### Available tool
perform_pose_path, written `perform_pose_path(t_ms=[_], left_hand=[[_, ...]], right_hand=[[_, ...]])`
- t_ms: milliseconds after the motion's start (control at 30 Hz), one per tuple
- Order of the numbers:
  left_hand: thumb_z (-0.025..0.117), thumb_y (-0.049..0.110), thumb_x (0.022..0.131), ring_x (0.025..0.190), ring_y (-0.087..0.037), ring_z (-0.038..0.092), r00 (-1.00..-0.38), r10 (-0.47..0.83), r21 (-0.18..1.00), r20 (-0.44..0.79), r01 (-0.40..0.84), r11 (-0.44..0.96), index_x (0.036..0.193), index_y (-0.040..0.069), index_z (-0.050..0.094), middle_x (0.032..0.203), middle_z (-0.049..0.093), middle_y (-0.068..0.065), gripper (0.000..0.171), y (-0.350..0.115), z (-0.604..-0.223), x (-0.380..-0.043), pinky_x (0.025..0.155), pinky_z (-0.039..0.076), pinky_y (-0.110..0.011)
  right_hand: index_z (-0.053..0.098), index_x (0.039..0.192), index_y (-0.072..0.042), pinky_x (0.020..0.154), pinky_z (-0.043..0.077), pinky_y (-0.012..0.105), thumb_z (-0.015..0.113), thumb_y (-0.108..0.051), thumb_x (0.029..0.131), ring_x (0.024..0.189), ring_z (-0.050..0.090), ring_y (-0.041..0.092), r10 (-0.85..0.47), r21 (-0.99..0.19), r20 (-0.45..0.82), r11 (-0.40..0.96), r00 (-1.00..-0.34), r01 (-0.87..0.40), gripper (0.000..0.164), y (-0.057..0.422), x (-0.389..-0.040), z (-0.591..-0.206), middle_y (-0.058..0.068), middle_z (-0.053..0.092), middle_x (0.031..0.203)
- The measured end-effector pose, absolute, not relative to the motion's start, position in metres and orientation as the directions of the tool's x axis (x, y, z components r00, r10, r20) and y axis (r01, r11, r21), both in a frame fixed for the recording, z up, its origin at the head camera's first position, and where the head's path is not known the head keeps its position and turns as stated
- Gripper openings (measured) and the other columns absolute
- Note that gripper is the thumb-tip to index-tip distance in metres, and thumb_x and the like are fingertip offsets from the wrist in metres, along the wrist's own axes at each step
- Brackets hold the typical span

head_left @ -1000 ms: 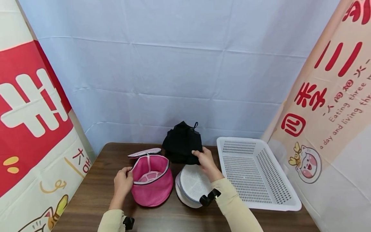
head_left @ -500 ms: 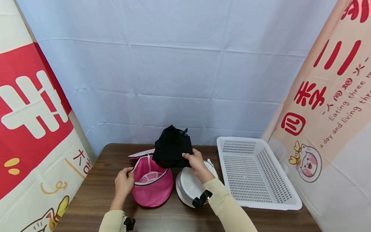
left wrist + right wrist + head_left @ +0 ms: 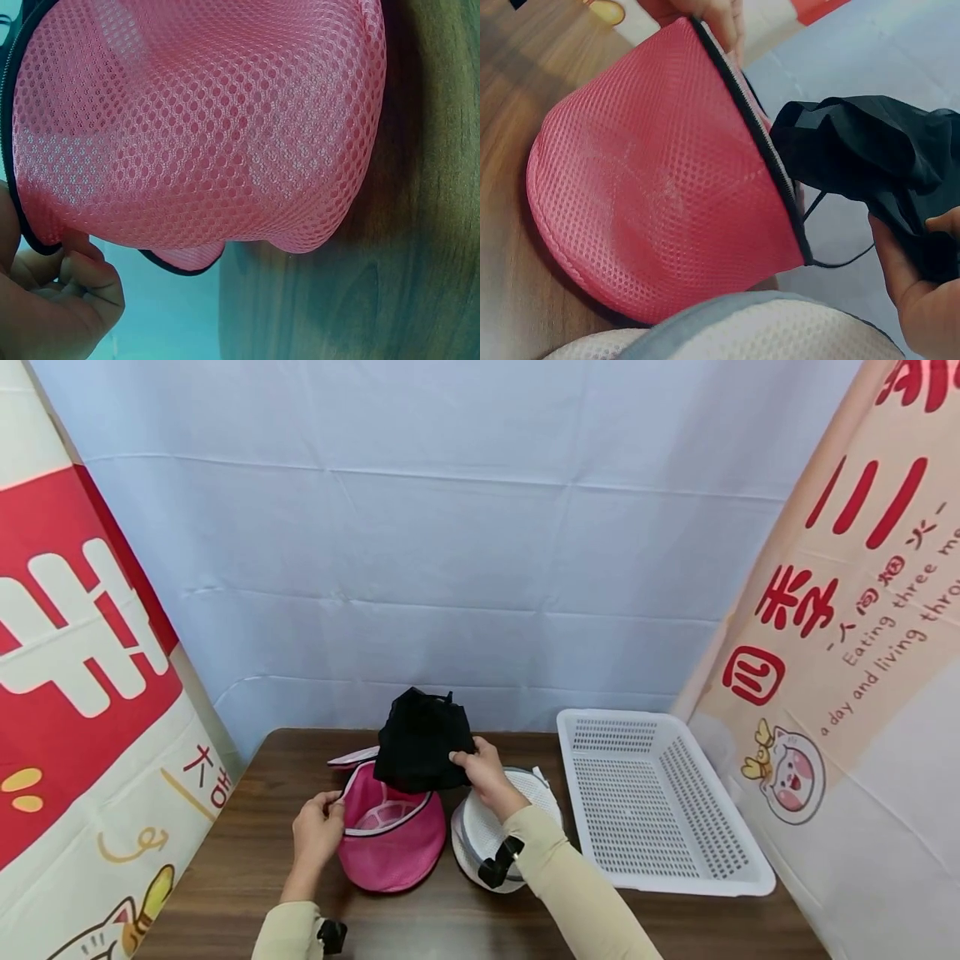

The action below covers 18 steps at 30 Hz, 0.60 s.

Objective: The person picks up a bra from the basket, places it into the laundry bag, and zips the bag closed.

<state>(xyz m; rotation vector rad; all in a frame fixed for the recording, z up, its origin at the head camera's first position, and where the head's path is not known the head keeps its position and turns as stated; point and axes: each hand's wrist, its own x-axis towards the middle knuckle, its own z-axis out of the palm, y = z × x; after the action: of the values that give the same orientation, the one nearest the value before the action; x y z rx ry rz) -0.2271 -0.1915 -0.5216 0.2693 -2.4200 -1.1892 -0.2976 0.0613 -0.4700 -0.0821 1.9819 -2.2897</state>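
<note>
A pink mesh laundry bag (image 3: 393, 856) with a black zipper edge stands on the table, its round lid (image 3: 352, 757) folded back. My left hand (image 3: 317, 833) pinches the bag's rim on the left side; the left wrist view shows the thumb and fingers at the zipper edge (image 3: 9, 142). My right hand (image 3: 483, 774) grips a folded black cloth garment (image 3: 422, 739) with a thin strap, holding it over the right part of the bag's opening. In the right wrist view the garment (image 3: 855, 142) overlaps the zippered rim.
White mesh laundry bags (image 3: 480, 835) with grey trim lie flat just right of the pink bag, partly under my right forearm. A white perforated plastic basket (image 3: 750, 872) stands at the right of the wooden table (image 3: 240, 860). Cloth curtains (image 3: 450, 527) hang behind and at both sides.
My right hand has moved the black garment leftward, from behind the white bags to over the pink bag's opening. The left hand keeps its hold on the rim.
</note>
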Motion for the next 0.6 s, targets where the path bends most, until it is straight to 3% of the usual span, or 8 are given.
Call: perform_pose_path(t_ms=[333, 500, 600], left_hand=[[0.054, 0.008, 0.090, 0.080, -0.029, 0.055, -0.894, -0.346, 0.791, 0.283, 0.013, 0.612, 0.104, -0.003, 0.066, 0.086, 0.062, -0.014, 0.021, -0.192, -0.518, -0.227, 0.072, 0.039, -0.043], [0.054, 0.008, 0.091, 0.083, -0.030, 0.056, -0.898, -0.342, 0.793, 0.278, 0.014, 0.609, 0.105, -0.004, 0.065, 0.089, 0.062, -0.016, 0.022, -0.192, -0.519, -0.226, 0.074, 0.040, -0.044], [0.054, 0.007, 0.090, 0.083, -0.030, 0.056, -0.891, -0.346, 0.792, 0.293, 0.023, 0.610, 0.104, -0.004, 0.065, 0.088, 0.062, -0.016, 0.021, -0.193, -0.520, -0.226, 0.074, 0.040, -0.044]], right_hand=[[0.048, 0.116, 0.011, 0.074, 0.049, 0.037, 0.056, -0.001, 0.088, 0.087, 0.058, 0.027, -0.181, -0.995, -0.079, -0.039, -0.980, 0.088, 0.032, 0.054, -0.302, -0.475, 0.023, 0.055, 0.107], [0.054, 0.109, 0.012, 0.072, 0.048, 0.033, 0.058, -0.002, 0.084, 0.082, 0.057, 0.023, -0.157, -0.996, -0.055, 0.077, -0.986, 0.043, 0.029, 0.051, -0.299, -0.481, 0.020, 0.059, 0.101], [0.054, 0.112, 0.014, 0.078, 0.047, 0.036, 0.059, -0.001, 0.083, 0.091, 0.056, 0.026, -0.168, -0.988, -0.044, 0.151, -0.985, 0.018, 0.033, 0.049, -0.299, -0.480, 0.021, 0.058, 0.105]])
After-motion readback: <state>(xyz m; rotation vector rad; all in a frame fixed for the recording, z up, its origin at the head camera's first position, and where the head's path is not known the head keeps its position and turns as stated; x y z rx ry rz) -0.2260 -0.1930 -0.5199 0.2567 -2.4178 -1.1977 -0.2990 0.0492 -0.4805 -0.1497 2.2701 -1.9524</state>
